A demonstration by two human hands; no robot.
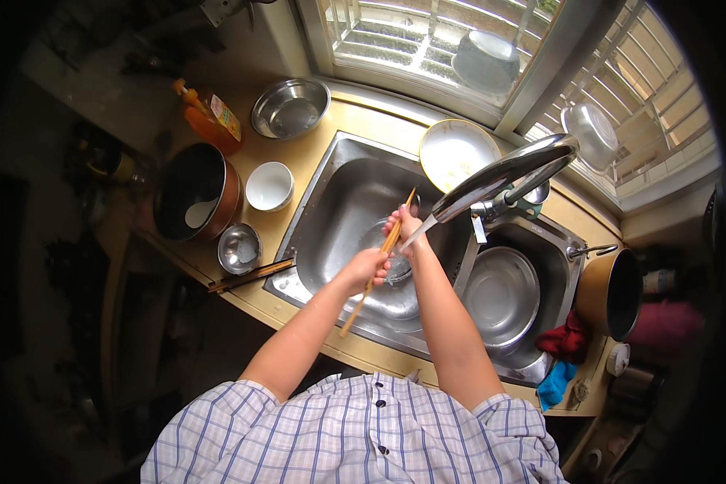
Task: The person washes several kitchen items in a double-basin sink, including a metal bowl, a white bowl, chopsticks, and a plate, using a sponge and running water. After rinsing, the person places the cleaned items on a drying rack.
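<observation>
My left hand [366,269] and my right hand [406,227] are both closed around a bundle of wooden chopsticks [392,236], held at a slant over the larger basin of a steel sink [333,212]. My right hand is nearer the bundle's upper end, my left hand lower down. Water [419,233] runs from the chrome faucet [496,169] onto or beside my right hand and wrist. Below the hands, a round, clear or shiny object lies on the basin floor, partly covered by them. More chopsticks [251,275] lie across the counter's edge left of the sink.
Left of the sink stand a white bowl [270,186], a small metal bowl [239,248], a dark-lined pot [187,187], a metal basin [291,109] and an orange soap bottle [218,121]. Behind is a white dish [457,154]; right, a basin [500,296], a pot [623,294] and cloths [556,384].
</observation>
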